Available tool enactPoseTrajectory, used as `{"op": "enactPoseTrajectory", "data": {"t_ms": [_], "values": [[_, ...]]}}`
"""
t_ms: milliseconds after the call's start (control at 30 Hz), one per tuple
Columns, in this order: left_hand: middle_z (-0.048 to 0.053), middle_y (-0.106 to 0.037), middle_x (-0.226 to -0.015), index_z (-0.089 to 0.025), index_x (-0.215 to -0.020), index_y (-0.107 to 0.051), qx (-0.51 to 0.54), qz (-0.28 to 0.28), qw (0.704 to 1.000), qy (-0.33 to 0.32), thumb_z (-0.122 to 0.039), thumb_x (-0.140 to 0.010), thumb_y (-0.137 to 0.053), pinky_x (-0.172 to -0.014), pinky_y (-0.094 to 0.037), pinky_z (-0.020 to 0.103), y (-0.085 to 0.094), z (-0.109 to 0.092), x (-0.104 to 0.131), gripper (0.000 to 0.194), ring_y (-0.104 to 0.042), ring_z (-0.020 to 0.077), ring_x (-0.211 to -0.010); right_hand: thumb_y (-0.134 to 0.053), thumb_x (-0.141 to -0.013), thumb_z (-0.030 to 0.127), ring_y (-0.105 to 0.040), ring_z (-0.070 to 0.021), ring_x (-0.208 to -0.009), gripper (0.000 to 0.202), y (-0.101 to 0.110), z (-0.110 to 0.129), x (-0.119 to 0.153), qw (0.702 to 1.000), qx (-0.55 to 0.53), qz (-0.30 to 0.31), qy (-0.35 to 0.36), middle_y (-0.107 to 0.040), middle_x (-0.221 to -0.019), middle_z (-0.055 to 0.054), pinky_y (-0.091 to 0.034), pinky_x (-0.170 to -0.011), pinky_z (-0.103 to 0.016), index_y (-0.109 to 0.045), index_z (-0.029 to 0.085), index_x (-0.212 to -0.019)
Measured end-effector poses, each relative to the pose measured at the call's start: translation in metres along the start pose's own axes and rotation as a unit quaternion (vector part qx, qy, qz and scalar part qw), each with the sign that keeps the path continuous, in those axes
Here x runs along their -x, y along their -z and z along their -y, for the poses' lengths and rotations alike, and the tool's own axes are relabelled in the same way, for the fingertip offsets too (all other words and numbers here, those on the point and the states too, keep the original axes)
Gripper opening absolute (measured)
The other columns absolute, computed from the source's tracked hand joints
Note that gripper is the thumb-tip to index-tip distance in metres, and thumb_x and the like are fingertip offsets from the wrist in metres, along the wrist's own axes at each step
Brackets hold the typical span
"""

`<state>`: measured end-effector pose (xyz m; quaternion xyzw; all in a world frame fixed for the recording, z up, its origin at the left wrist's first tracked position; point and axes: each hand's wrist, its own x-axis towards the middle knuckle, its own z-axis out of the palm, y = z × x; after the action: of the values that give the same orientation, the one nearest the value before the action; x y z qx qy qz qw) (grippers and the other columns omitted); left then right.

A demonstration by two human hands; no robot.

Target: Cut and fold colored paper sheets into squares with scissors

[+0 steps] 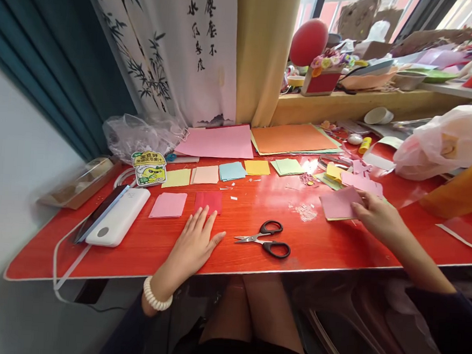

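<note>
My left hand [193, 239] lies flat with its fingers spread, the fingertips on a small red paper square [209, 201]. Left of it is a stack of pink paper squares [168, 205]. At the right, my right hand [373, 212] pinches a small stack of paper squares [339, 203], pink on top, just above or on the table. Between the hands rest scissors [266, 238] with black handles, blades parted and pointing left. Behind the red square runs a row of small stacks: yellow-green [176, 178], peach [204, 175], blue [232, 171], yellow [257, 167] and light green [287, 166].
Large pink sheets [218, 140] and orange sheets [293, 139] lie at the back of the red table [133, 261]. A white power bank [118, 217] is at the left. Paper scraps [306, 212] lie near my right hand, and a plastic bag [444, 140] stands far right.
</note>
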<state>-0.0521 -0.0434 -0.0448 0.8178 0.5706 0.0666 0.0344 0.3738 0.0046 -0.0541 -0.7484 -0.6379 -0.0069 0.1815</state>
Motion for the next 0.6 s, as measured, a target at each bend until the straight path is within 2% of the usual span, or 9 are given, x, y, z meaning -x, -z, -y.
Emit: {"op": "enactPoseTrajectory", "data": {"t_ms": [67, 167, 333, 400, 600], "values": [[0.016, -0.028, -0.151, -0.008, -0.142, -0.029, 0.0, -0.005, 1.0, -0.003, -0.056, -0.093, -0.021, -0.114, -0.023, 0.046, -0.006, 0.006, -0.004, 0.069, -0.02, 0.0271, -0.141, -0.035, -0.092, 0.028, -0.064, -0.0333, -0.099, 0.044, 0.0, -0.003, 0.006, 1.0, 0.018, 0.005, -0.012, -0.065, -0.108, -0.026, -0.05, -0.075, -0.04, -0.048, 0.007, -0.128], [0.016, -0.027, -0.152, -0.006, -0.143, -0.027, -0.003, -0.009, 1.0, 0.009, -0.057, -0.093, -0.02, -0.115, -0.022, 0.045, -0.007, 0.004, -0.008, 0.072, -0.02, 0.0266, -0.141, -0.032, -0.092, 0.029, -0.063, -0.035, -0.101, 0.047, -0.006, 0.004, 0.015, 0.999, 0.038, 0.002, -0.013, -0.063, -0.113, -0.026, -0.051, -0.076, -0.041, -0.048, 0.005, -0.129], [0.017, -0.024, -0.152, -0.005, -0.142, -0.029, 0.003, -0.041, 0.999, 0.024, -0.056, -0.093, -0.02, -0.114, -0.026, 0.046, -0.004, -0.002, -0.003, 0.071, -0.017, 0.0275, -0.142, -0.027, -0.095, 0.028, -0.057, -0.0339, -0.112, 0.049, -0.01, 0.027, 0.025, 0.994, 0.089, -0.059, 0.003, -0.055, -0.128, -0.024, -0.049, -0.088, -0.043, -0.042, 0.003, -0.134], [0.018, -0.023, -0.153, -0.004, -0.142, -0.028, -0.002, -0.056, 0.998, 0.026, -0.055, -0.094, -0.021, -0.114, -0.025, 0.046, -0.004, -0.003, -0.002, 0.07, -0.016, 0.0273, -0.142, -0.028, -0.095, 0.027, -0.055, -0.0338, -0.113, 0.049, -0.009, 0.035, 0.029, 0.99, 0.116, -0.077, 0.019, -0.056, -0.125, -0.024, -0.047, -0.09, -0.043, -0.041, 0.001, -0.135], [0.018, -0.034, -0.148, -0.005, -0.14, -0.033, -0.021, -0.046, 0.999, 0.02, -0.051, -0.095, -0.023, -0.113, -0.028, 0.046, -0.007, -0.003, -0.004, 0.066, -0.028, 0.0281, -0.138, -0.027, -0.097, 0.027, -0.057, -0.0353, -0.099, 0.048, -0.01, 0.038, 0.031, 0.977, 0.181, -0.108, 0.035, -0.061, -0.106, -0.023, -0.048, -0.082, -0.045, -0.045, -0.002, -0.13]]}}
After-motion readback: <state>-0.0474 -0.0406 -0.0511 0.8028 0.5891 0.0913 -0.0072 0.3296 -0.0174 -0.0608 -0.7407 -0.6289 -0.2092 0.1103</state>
